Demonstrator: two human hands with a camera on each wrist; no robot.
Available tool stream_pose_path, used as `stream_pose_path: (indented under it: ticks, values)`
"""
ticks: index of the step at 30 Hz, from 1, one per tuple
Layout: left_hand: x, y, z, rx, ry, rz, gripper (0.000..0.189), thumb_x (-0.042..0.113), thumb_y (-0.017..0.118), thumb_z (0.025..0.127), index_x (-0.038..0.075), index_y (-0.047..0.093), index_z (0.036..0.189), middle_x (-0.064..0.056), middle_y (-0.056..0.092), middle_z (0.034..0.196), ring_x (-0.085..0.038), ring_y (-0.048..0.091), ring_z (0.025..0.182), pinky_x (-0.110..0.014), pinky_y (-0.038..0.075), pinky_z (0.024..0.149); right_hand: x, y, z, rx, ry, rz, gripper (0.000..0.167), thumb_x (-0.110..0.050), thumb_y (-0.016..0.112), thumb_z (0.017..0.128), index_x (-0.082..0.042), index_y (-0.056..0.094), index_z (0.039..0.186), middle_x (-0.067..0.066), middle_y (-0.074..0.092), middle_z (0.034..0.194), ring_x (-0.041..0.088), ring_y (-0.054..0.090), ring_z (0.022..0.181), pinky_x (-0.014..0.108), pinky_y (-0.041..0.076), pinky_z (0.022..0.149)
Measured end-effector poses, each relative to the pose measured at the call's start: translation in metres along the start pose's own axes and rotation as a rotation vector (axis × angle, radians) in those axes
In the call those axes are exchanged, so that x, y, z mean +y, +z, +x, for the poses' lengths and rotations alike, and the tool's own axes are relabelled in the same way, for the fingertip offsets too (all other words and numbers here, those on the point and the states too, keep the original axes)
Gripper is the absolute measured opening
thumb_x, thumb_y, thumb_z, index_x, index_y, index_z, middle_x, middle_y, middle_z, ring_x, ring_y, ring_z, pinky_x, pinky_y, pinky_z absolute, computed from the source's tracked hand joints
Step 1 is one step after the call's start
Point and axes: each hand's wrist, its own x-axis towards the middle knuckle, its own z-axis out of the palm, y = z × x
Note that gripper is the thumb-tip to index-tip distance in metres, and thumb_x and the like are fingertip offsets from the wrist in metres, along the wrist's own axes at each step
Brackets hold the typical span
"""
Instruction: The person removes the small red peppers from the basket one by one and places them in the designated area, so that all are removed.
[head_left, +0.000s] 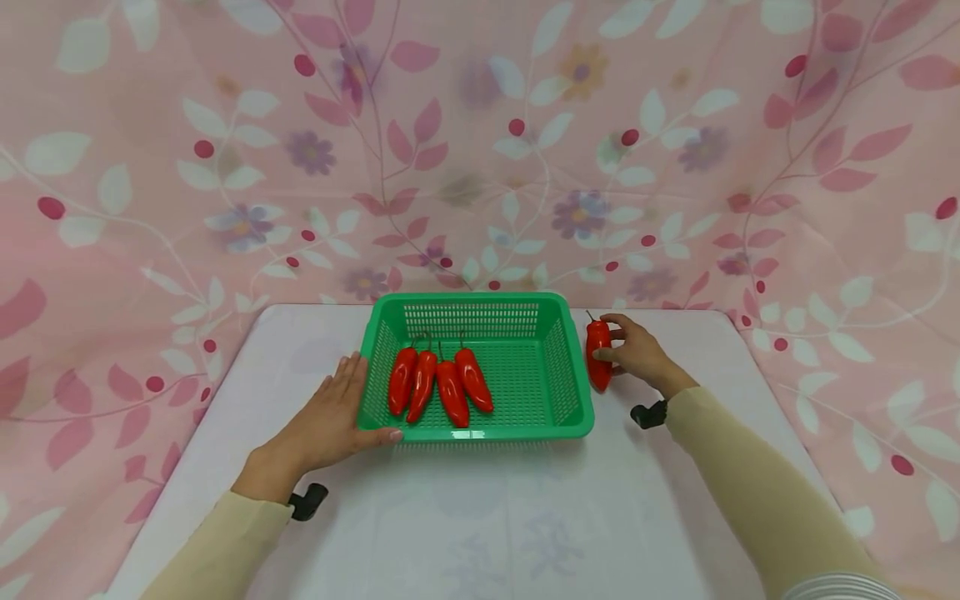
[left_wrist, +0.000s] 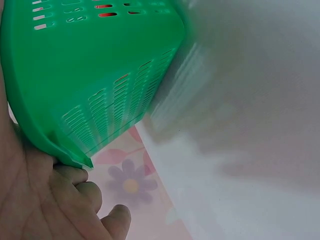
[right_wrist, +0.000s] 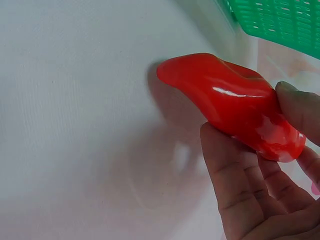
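A green plastic basket (head_left: 517, 433) stands at the middle of the table, with several red peppers (head_left: 452, 396) lying side by side in its left half. My left hand (head_left: 330, 421) rests on the basket's left front corner, fingers straight along the left rim and thumb at the front rim. In the left wrist view its fingers (left_wrist: 82, 192) lie against the outside of the green rim. To the right of the basket, my right hand (head_left: 637, 354) holds another red pepper (head_left: 597, 354) between thumb and fingers. The right wrist view shows this pepper (right_wrist: 230, 100) close over the white surface, tip pointing left.
The white tabletop (head_left: 480, 517) extends around the basket, its back edge meeting a pink floral cloth (head_left: 480, 167). Small black devices (head_left: 307, 502) are worn at both wrists.
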Motion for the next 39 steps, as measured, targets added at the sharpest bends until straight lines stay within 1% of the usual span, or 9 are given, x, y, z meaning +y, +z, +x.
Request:
stream_pose_path:
  ticks: [3,9,18,26,31,39]
  values:
    - [0.0,0.0,0.0,-0.001,-0.001,0.002,0.137,0.083,0.068,0.082,-0.006,0.005,0.167,-0.025,0.006,0.176,-0.049,0.008,0.162,-0.068,0.017,0.127,0.001,0.002,0.0,-0.001,0.004,0.006,0.077,-0.018,0.072,0.101,-0.011,0.029,0.164,0.031,0.043,0.154,0.05,0.058,0.127,0.047,0.065,0.088]
    - [0.002,-0.001,0.0,0.002,0.003,0.0,0.141,0.089,0.062,0.08,-0.007,0.006,0.166,-0.027,0.008,0.175,-0.051,0.01,0.161,-0.069,0.018,0.126,0.006,0.005,0.003,-0.007,0.026,0.02,0.077,-0.02,0.071,0.101,-0.011,0.028,0.165,0.031,0.043,0.155,0.051,0.059,0.128,0.048,0.065,0.087]
    - [0.003,-0.002,-0.001,0.001,-0.001,-0.004,0.14,0.088,0.063,0.08,-0.006,0.006,0.166,-0.026,0.007,0.175,-0.05,0.009,0.161,-0.069,0.018,0.126,0.007,0.008,0.005,-0.005,0.035,0.023,0.076,-0.021,0.069,0.103,-0.009,0.028,0.165,0.032,0.043,0.156,0.051,0.058,0.13,0.048,0.065,0.089]
    - [0.001,0.0,0.0,-0.001,-0.009,-0.015,0.138,0.084,0.067,0.081,-0.004,0.004,0.167,-0.025,0.006,0.176,-0.049,0.009,0.162,-0.068,0.018,0.127,0.013,0.008,0.005,0.014,0.053,-0.01,0.073,-0.023,0.069,0.104,-0.007,0.031,0.164,0.031,0.045,0.157,0.047,0.06,0.129,0.044,0.065,0.09]
    - [0.001,0.0,0.0,-0.003,-0.007,-0.017,0.139,0.086,0.065,0.08,-0.004,0.004,0.167,-0.025,0.006,0.176,-0.049,0.009,0.162,-0.068,0.018,0.127,0.017,0.006,0.004,0.014,0.056,-0.021,0.072,-0.026,0.068,0.104,-0.006,0.033,0.164,0.03,0.046,0.156,0.047,0.059,0.129,0.045,0.064,0.092]
    - [0.001,-0.001,0.0,-0.003,-0.01,-0.016,0.139,0.086,0.065,0.08,-0.005,0.005,0.167,-0.025,0.006,0.176,-0.049,0.009,0.161,-0.068,0.018,0.127,0.019,0.001,-0.001,0.021,0.08,-0.026,0.068,-0.025,0.067,0.105,-0.004,0.036,0.162,0.029,0.048,0.153,0.045,0.058,0.129,0.046,0.063,0.095]
